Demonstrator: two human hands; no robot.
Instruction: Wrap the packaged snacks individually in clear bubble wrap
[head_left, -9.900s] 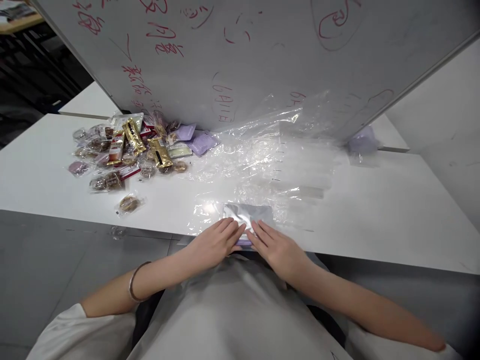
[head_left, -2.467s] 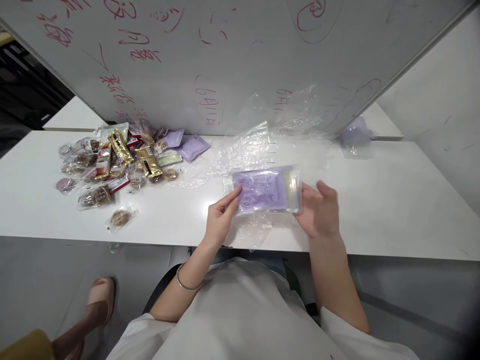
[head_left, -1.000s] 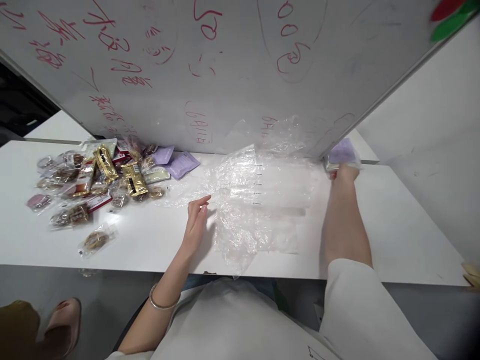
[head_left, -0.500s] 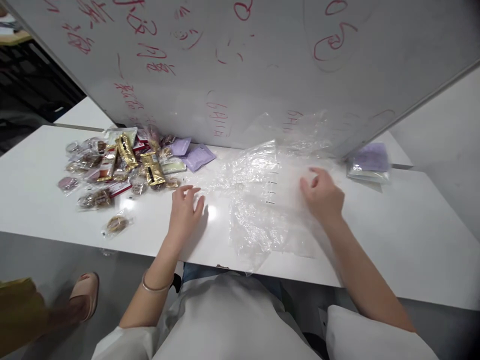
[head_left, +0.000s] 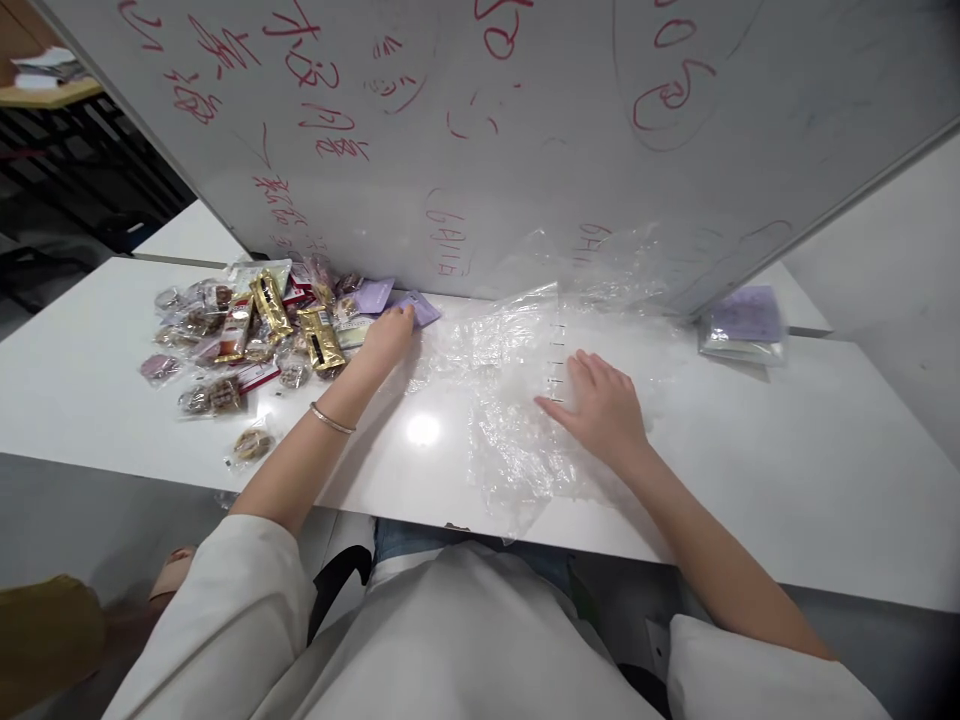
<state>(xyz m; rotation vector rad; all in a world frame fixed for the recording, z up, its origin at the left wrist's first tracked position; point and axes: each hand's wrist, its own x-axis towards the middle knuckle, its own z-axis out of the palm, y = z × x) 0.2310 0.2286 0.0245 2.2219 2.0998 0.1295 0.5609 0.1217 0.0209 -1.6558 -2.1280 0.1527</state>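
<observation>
My left hand (head_left: 390, 338) reaches to the right edge of the snack pile, its fingers closed at a flat purple packet (head_left: 424, 308) and covering part of it. Another purple packet (head_left: 373, 294) lies just behind. My right hand (head_left: 606, 405) rests open, palm down, on crinkled clear plastic bags (head_left: 510, 400), with the thumb spread away from the fingers. Small black marks run down one bag beside the fingertips. Left of my left hand lie gold-wrapped bars (head_left: 321, 340) and several clear-wrapped snacks (head_left: 212, 394).
A whiteboard (head_left: 525, 150) with red writing stands along the back of the white table (head_left: 825, 480). Purple and clear packets (head_left: 744, 325) are stacked at the right by its foot. One wrapped biscuit (head_left: 253, 444) lies near the front edge. Another person's foot (head_left: 174, 572) shows at lower left.
My left hand has moved forward and right from the bare tabletop onto the purple packet. My right hand has shifted left over the plastic bags and its curled fingers have spread flat.
</observation>
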